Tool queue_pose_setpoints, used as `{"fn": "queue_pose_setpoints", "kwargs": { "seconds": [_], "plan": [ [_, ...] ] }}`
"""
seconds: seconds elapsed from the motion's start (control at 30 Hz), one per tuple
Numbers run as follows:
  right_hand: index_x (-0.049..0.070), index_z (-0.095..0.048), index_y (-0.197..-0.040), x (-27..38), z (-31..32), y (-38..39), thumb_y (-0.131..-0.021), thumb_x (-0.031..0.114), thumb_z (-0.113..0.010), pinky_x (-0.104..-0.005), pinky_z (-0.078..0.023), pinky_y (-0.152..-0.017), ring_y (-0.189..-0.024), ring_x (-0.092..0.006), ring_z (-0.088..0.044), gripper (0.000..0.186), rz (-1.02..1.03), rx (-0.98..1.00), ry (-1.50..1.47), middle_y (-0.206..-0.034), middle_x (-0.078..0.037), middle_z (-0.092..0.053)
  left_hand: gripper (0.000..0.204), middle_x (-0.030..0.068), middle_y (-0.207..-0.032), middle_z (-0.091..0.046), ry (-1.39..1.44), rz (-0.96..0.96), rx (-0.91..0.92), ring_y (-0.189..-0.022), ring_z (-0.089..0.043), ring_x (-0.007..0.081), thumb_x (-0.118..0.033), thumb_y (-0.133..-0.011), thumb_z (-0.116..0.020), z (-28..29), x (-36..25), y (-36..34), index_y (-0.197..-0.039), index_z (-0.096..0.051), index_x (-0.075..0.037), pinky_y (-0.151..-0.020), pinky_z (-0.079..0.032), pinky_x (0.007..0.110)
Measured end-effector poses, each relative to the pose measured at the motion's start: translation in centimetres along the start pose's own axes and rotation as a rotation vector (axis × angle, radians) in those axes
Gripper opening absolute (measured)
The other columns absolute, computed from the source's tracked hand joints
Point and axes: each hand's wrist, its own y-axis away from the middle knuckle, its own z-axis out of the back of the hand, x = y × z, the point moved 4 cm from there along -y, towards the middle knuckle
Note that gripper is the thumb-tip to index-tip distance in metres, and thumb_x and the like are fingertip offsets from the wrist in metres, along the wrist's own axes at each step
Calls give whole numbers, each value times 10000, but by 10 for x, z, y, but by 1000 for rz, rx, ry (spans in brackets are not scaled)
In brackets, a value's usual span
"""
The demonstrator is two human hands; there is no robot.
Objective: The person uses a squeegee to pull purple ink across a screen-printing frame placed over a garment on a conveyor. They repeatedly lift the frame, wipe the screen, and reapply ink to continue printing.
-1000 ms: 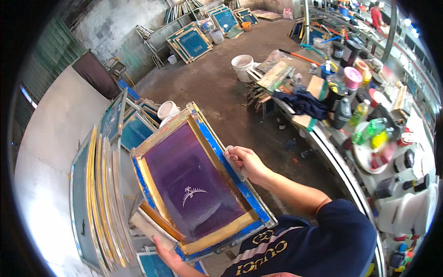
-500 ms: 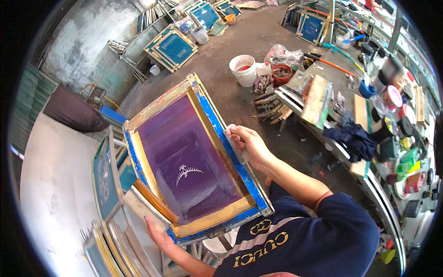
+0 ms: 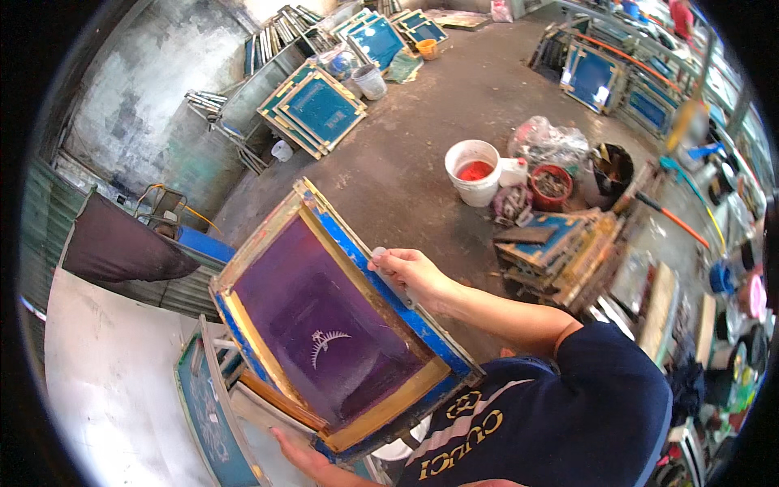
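Note:
A screen-printing frame (image 3: pixel 320 316) with purple mesh, a small pale crest-like motif, and blue and tan taped edges is tilted in front of me. My right hand (image 3: pixel 412 273) is closed round a pale, narrow strip (image 3: pixel 403 297) lying along the frame's right rail. Low on the left, my left hand (image 3: pixel 302 457) is at a squeegee (image 3: pixel 280 404) with a brown blade and a pale handle, pressed beside the frame's lower left corner. The thumb side shows; its other fingers are hidden underneath.
Another teal screen (image 3: pixel 203 406) leans at lower left beside a pale board (image 3: pixel 105 357). Ahead on the floor stand a white bucket (image 3: pixel 473 180) with red contents, a red basket (image 3: pixel 552 185) and stacked old frames (image 3: pixel 552 252). Cluttered tubs line the right. More screens (image 3: pixel 316 109) lean at the back left.
My view has shifted, so the bucket, basket and workbench sit farther right and lower. The printing frame has moved slightly down and left in view, with both hands still at it.

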Motion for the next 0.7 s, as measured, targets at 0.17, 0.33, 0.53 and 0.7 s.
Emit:
{"fn": "queue_pose_setpoints", "kwargs": {
  "seconds": [0.17,0.33,0.53,0.7],
  "plan": [
    [85,-768,-1009,17,1,-135,-957,272,-653,-248,-343,-580,-642,-55,-437,226,-4,-39,96,-778,49,-622,821,168,-1574,-395,-2,-81,235,-1436,-392,302,-490,-983,-605,-96,-1,-103,-1538,-354,62,-1219,-228,424],
    [71,-746,-984,72,5,-274,-947,258,-651,-249,-311,-596,-665,-51,-413,213,54,-73,88,-747,52,-550,787,203,-1547,-427,-69,-69,113,-1415,-419,316,-467,-967,-636,-247,-17,-226,-1482,-425,91,-1198,-283,428],
    [61,-673,-904,125,63,-380,-945,191,-600,-220,-295,-596,-653,-39,-370,154,230,-215,-212,-762,59,-493,877,176,-1650,-283,-95,-50,350,-1505,-293,290,-516,-952,-639,-426,-32,-350,-1569,-326,22,-1245,-179,448],
    [92,-662,-825,139,106,-493,-917,268,-560,-312,-413,-591,-685,-118,-494,223,220,-415,-55,-751,12,-566,988,287,-1602,-307,-200,-957,841,-1471,-351,400,-665,-876,-618,-528,0,-462,-1563,-352,-7,-1214,-277,535]
  ]
}}
